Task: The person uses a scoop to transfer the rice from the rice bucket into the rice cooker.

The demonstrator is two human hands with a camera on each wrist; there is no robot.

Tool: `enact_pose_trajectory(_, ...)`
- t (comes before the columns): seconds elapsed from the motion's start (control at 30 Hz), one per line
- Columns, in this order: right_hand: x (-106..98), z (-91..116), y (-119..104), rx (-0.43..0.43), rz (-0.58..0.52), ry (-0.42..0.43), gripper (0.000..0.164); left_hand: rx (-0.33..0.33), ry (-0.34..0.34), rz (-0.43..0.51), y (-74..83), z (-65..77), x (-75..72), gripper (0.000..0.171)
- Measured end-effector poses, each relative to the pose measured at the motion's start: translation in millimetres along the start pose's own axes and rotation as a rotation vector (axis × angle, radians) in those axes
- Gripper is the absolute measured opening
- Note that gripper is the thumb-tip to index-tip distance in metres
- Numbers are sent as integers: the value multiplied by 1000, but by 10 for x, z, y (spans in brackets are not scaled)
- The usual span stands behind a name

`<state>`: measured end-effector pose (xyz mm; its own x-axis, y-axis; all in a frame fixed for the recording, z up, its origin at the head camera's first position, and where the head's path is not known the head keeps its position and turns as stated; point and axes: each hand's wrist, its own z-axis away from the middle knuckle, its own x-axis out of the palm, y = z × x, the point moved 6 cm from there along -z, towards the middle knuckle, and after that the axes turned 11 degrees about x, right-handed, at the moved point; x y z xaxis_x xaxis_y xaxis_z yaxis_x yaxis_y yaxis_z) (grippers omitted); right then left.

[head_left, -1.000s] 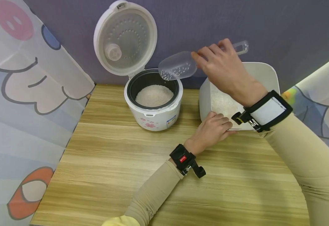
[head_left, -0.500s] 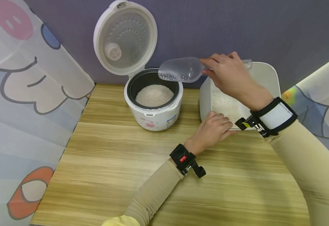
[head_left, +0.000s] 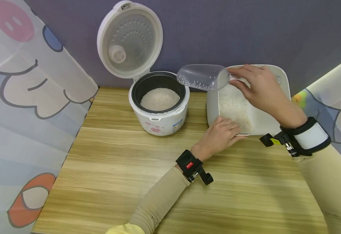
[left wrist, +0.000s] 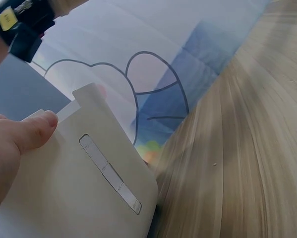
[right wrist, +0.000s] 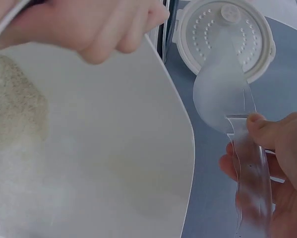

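Observation:
My right hand [head_left: 259, 87] grips the handle of a clear plastic scoop [head_left: 202, 76], with a few rice grains stuck inside its bowl. The scoop's tip is over the right rim of a white rice cooker [head_left: 158, 125], whose dark inner pot [head_left: 142, 86] holds a mound of rice [head_left: 160, 99]. At the right, a white rice bin [head_left: 212, 107] stands with rice inside. My left hand [head_left: 220, 135] holds the bin's near rim, fingers over the edge. In the left wrist view, the left thumb [left wrist: 41, 130] presses against the bin's outer wall, beside a narrow window strip [left wrist: 108, 173].
The cooker's lid [head_left: 130, 40] stands raised against the dark wall [head_left: 205, 29] behind. A wooden table [head_left: 115, 169] carries everything. Cartoon-printed curtains [head_left: 21, 130] flank it on both sides.
The scoop has swung from tilted down over the pot to nearly level, then drawn right towards the bin with my right hand. Grains no longer fall. My left hand keeps its place.

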<state>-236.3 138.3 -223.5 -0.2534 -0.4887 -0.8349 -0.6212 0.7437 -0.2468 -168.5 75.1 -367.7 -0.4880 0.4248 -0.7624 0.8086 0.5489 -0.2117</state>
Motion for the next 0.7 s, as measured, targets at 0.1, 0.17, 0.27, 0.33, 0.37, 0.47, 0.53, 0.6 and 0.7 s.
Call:
enact_pose_trajectory(0.1,-53,90,72,-22,-21,20,33,7,-2,-9,3,1,8,32)
enact_pose_trajectory(0.17,-83,163,129,-35,-29,29,34,11,-4,-17,7,5,12,33)
enact_pose_trajectory(0.27,-131,297,235,-17,-38,53,32,14,-8,-19,15,10,16,34)
enact_pose_trajectory(0.33,-161,393,306,5,-26,70,31,12,-9,-17,16,12,14,34)
enact_pose_trajectory(0.37,-176,438,344,23,-22,79,31,10,-9,-13,17,14,13,34)
enact_pose_trajectory(0.47,-227,574,454,71,-13,100,31,5,-10,-16,16,16,9,33)
enact_pose_trajectory(0.53,-261,664,527,103,-15,111,31,1,-12,-21,14,19,8,33)
enact_pose_trajectory(0.6,-292,753,595,124,-24,131,32,2,-15,-27,14,21,6,32)
enact_pose_trajectory(0.7,-321,883,694,144,-23,159,36,4,-16,-32,16,21,4,32)
